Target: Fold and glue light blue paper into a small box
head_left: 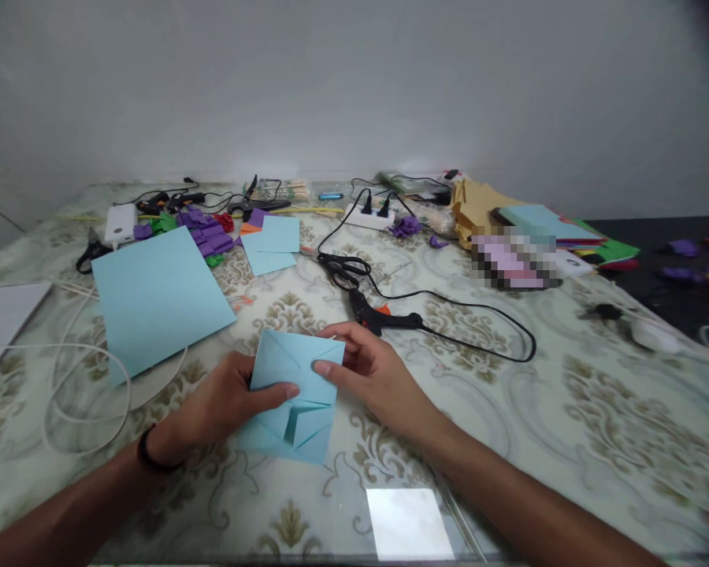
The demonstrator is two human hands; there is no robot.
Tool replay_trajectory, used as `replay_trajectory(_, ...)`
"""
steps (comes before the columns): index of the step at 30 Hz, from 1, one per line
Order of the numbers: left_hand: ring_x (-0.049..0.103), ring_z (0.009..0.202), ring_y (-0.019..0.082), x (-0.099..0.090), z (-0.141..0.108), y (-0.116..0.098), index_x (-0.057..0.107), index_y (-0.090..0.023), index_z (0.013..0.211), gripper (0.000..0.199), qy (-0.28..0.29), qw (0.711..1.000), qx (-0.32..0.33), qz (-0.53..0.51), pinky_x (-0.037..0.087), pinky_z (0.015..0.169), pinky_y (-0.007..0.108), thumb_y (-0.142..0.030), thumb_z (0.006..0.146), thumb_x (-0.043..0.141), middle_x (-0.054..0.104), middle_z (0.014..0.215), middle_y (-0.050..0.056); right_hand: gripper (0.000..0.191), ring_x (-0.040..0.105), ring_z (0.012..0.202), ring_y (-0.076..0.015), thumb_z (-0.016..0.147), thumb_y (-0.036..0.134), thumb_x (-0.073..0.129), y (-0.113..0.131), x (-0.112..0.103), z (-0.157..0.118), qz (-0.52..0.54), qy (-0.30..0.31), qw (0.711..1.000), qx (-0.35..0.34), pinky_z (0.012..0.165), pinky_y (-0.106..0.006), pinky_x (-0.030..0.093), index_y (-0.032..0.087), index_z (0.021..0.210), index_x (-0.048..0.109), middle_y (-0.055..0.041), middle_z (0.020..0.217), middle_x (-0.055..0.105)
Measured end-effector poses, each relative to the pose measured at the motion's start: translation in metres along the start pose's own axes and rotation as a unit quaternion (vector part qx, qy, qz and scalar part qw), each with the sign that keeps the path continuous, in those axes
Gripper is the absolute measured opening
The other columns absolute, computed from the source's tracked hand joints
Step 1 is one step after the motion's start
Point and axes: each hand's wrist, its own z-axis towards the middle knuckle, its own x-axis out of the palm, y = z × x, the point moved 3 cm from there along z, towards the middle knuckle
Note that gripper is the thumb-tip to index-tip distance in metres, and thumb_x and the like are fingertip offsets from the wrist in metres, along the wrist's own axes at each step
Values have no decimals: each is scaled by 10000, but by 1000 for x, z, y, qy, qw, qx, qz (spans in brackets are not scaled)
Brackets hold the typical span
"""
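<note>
Between my two hands is a folded light blue paper (313, 358), its creases and a raised flap showing near the lower half. My left hand (239, 398) grips its left edge, thumb lying on top and fingers out of sight behind. On the right edge, my right hand (369, 370) pinches the upper part, thumb in front and fingers at the back. A large light blue sheet (162, 295) lies flat to the left. Just beyond my right hand rests a black glue gun (384, 316) with an orange trigger.
Scissors (343, 272) and smaller blue squares (272, 244) lie behind the paper. Purple folded strips (204, 232) and a white power bank (121, 224) are at back left. A power strip (369, 216) feeds black cords. White cable (86, 453) loops at left; stacked coloured paper (552, 223) sits right.
</note>
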Motion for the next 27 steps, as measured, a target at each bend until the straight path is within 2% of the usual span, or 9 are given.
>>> replay_trajectory(2,436,561,107,-1,0,-1,600,-154,654,496,-10,1000,4,20,311,468,200,-590,855,725,527,619,-14,411,632,769,-164,823,414,851,7,-5,1,-45,-22,998,-43,709,-299,532,264,1153,656,0,914,709)
replay_trajectory(4,380,541,95,-2,0,-3,539,-166,621,525,-12,999,7,29,265,452,201,-602,853,718,456,593,-30,320,599,746,-162,843,387,834,14,-9,1,-122,-32,988,-92,717,-306,518,268,1113,711,-8,903,706)
replay_trajectory(8,338,532,89,-4,-1,-8,494,-182,619,514,11,1000,10,26,247,453,207,-583,853,713,412,592,-40,171,612,756,-177,901,408,795,24,-15,1,-236,-4,961,-145,685,-310,485,268,1000,803,-32,910,751)
replay_trajectory(13,391,556,99,-4,-1,-8,540,-171,662,486,26,1000,3,-2,291,468,206,-583,862,700,464,624,-31,208,670,824,-208,879,422,804,27,-22,5,-253,18,961,-112,723,-325,501,254,1000,826,-51,931,790)
replay_trajectory(16,405,559,100,-3,2,-3,562,-167,686,481,37,999,1,-6,309,470,207,-586,878,700,487,631,-32,215,673,787,-190,842,402,836,24,-26,11,-242,65,965,-79,751,-316,518,234,975,821,-31,872,779)
replay_trajectory(21,403,531,102,-5,3,-2,529,-181,667,493,60,997,14,37,291,450,209,-595,884,686,466,603,-35,198,655,729,-164,867,405,806,15,-30,17,-232,134,962,-47,689,-279,491,208,880,782,-8,774,744)
replay_trajectory(24,369,520,93,-6,2,-7,502,-186,644,501,77,995,20,55,274,445,206,-583,896,672,428,593,-41,245,652,722,-163,892,435,779,14,-28,16,-231,143,962,-37,689,-277,495,201,834,738,-8,756,734)
replay_trajectory(27,344,513,89,-8,1,-12,483,-189,627,505,69,995,24,69,248,433,205,-572,903,663,407,586,-43,254,658,722,-166,915,437,746,15,-28,15,-217,138,966,-26,695,-279,503,203,827,704,-6,745,729)
